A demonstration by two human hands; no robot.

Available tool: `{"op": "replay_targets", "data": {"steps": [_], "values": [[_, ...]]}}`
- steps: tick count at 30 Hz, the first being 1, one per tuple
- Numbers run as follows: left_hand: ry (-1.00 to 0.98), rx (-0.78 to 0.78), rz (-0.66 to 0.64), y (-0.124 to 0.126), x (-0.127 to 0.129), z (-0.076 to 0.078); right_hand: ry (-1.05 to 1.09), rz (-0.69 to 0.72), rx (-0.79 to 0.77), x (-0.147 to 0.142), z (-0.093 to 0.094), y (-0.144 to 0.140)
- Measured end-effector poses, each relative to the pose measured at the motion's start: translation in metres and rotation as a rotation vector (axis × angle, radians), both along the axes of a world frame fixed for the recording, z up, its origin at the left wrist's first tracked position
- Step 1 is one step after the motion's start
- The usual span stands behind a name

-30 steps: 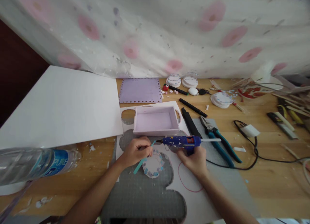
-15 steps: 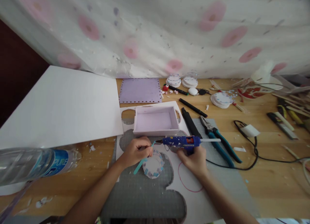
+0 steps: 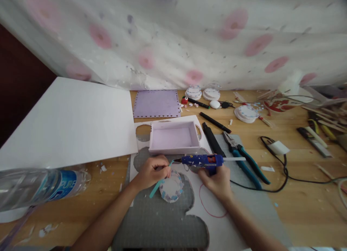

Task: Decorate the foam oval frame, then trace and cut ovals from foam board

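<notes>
**craftnoob:** What's each hand doing here?

**gluefan22:** The left hand (image 3: 152, 170) is pinching a thin teal strip (image 3: 159, 180) between thumb and fingertips, right over the round decorated disc (image 3: 171, 186) on the grey cutting mat (image 3: 159, 222). The right hand (image 3: 217, 181) is wrapped around the grip of the blue glue gun (image 3: 202, 159), nozzle aimed left, almost touching the strip's top end.

**craftnoob:** And around it?

**gluefan22:** 1 lilac tray (image 3: 175, 137) just behind the hands, teal pliers (image 3: 245, 160) to the right, a water bottle (image 3: 40, 187) lying far left.
</notes>
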State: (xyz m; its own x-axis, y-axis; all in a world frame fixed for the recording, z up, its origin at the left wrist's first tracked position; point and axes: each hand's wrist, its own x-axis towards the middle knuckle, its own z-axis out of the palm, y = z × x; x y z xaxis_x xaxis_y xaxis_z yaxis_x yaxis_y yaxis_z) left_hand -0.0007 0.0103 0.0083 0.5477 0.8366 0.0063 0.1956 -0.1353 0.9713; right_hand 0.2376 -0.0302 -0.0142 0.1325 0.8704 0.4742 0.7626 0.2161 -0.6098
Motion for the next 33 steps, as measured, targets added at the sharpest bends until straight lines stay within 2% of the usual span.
{"op": "replay_targets", "data": {"steps": [17, 33], "values": [[0.024, 0.006, -0.002, 0.0001, -0.0002, 0.0007, 0.000, -0.020, -0.068, 0.0003, 0.0017, -0.0008], [0.011, 0.019, -0.007, -0.0004, -0.0007, -0.0004, -0.044, -0.043, -0.027, 0.0008, 0.0027, -0.0005]]}}
